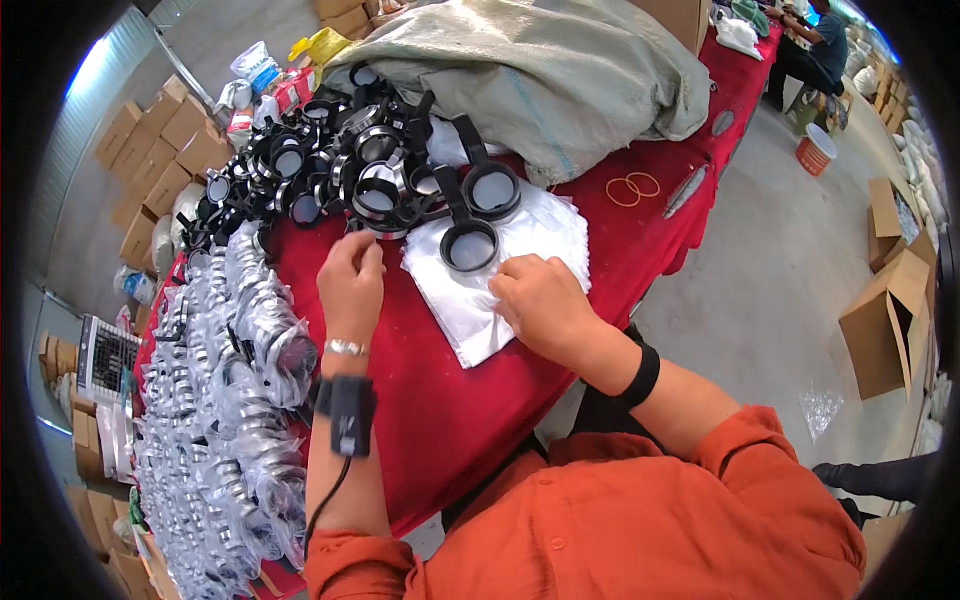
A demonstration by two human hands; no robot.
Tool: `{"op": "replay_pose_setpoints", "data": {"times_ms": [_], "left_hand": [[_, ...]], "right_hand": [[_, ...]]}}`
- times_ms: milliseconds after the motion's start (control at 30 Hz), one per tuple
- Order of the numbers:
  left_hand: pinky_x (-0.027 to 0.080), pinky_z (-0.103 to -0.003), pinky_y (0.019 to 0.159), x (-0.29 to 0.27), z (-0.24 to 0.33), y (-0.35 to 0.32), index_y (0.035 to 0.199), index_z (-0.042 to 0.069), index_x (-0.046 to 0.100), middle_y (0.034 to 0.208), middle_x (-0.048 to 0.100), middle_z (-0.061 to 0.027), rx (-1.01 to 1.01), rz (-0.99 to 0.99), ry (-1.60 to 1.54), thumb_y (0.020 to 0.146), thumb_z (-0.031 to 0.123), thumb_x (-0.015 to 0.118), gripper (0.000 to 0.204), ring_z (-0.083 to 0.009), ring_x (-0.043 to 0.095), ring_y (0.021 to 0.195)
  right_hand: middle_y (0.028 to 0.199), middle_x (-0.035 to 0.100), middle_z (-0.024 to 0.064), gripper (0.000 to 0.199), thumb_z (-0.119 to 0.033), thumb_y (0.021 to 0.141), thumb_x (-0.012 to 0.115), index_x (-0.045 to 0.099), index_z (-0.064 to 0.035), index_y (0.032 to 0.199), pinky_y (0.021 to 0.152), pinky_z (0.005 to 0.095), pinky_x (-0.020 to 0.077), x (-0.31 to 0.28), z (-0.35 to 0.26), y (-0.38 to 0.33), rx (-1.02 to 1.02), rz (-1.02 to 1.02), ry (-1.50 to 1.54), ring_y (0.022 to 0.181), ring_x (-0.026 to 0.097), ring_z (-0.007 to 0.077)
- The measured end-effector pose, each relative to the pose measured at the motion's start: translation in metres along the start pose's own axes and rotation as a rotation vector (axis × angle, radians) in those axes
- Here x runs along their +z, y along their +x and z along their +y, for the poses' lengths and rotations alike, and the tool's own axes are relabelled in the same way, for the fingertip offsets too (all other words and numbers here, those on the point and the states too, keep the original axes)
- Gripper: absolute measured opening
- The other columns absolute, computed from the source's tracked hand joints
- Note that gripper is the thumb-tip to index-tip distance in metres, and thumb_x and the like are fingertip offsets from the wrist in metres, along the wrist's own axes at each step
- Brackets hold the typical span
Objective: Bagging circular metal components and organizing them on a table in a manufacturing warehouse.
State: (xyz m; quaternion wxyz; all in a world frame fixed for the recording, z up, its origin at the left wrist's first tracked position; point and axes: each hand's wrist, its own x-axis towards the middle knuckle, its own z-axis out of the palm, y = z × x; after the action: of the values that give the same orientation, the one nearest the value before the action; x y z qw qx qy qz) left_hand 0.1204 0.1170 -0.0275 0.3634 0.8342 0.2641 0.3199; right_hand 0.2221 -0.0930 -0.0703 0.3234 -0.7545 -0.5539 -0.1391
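Observation:
My left hand (352, 278) has its fingers curled in beside the near edge of a pile of black-rimmed round pieces with handles (285, 160); whether anything is in the fingers is hidden. To its right lies a stack of thin white plastic bags (465, 325). My right hand (545, 300) pinches at the top of this stack, its fingertips closed on a bag. Between the hands, a round piece with a black rim, pale centre and handle (470, 247) rests on the bags. A similar black-rimmed piece (493, 190) lies just beyond it.
Rows of bagged silver round pieces (225, 430) cover the table's left side. A large grey-green woven sack (520, 80) lies behind the pile. Yellow rubber bands (632, 188) sit on the red tablecloth (430, 420). Cardboard boxes (885, 325) stand on the right floor; another person (815, 55) sits far right.

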Motion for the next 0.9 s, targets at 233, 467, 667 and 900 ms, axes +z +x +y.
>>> {"op": "replay_pose_setpoints", "data": {"times_ms": [233,467,667,900], "left_hand": [[0.050,-0.040,0.072,0.048,0.009,0.051,0.097,0.008,0.061,0.099,0.059,-0.0117,0.420,-0.167,0.716,0.073,0.026,0.068,0.030,-0.0321,0.061,0.087],[0.048,-0.035,0.064,0.042,-0.008,0.069,0.086,0.005,0.065,0.083,0.064,-0.0100,0.422,0.058,0.365,0.079,0.018,0.063,0.015,-0.0255,0.062,0.072],[0.048,-0.024,0.063,-0.013,0.023,-0.009,0.096,-0.002,0.064,0.093,0.064,-0.0093,-0.064,-0.116,-0.725,0.088,0.006,0.053,0.016,-0.0124,0.060,0.072],[0.048,-0.023,0.073,-0.048,0.005,-0.106,0.101,-0.002,0.063,0.092,0.065,-0.0069,-0.131,-0.400,-0.226,0.080,-0.003,0.056,0.023,-0.0115,0.060,0.079]], "right_hand": [[0.078,0.061,0.0111,0.013,-0.013,0.073,0.061,0.061,-0.0009,0.078,0.066,0.0339,0.0462,-0.007,0.027,0.012,0.272,-0.162,0.367,0.071,0.059,0.0270],[0.077,0.062,0.0144,0.015,-0.013,0.071,0.062,0.063,-0.0010,0.080,0.065,0.0333,0.0466,-0.012,0.036,0.015,0.368,-0.250,0.732,0.071,0.060,0.0241],[0.080,0.062,0.0088,0.015,-0.012,0.075,0.061,0.063,-0.0014,0.086,0.072,0.0298,0.0447,-0.021,0.055,0.006,0.498,-0.326,1.173,0.078,0.059,0.0188],[0.091,0.060,0.0124,0.008,-0.006,0.070,0.059,0.055,-0.0023,0.076,0.079,0.0373,0.0446,-0.034,0.014,-0.020,-0.069,-0.246,0.554,0.090,0.057,0.0296]]}}
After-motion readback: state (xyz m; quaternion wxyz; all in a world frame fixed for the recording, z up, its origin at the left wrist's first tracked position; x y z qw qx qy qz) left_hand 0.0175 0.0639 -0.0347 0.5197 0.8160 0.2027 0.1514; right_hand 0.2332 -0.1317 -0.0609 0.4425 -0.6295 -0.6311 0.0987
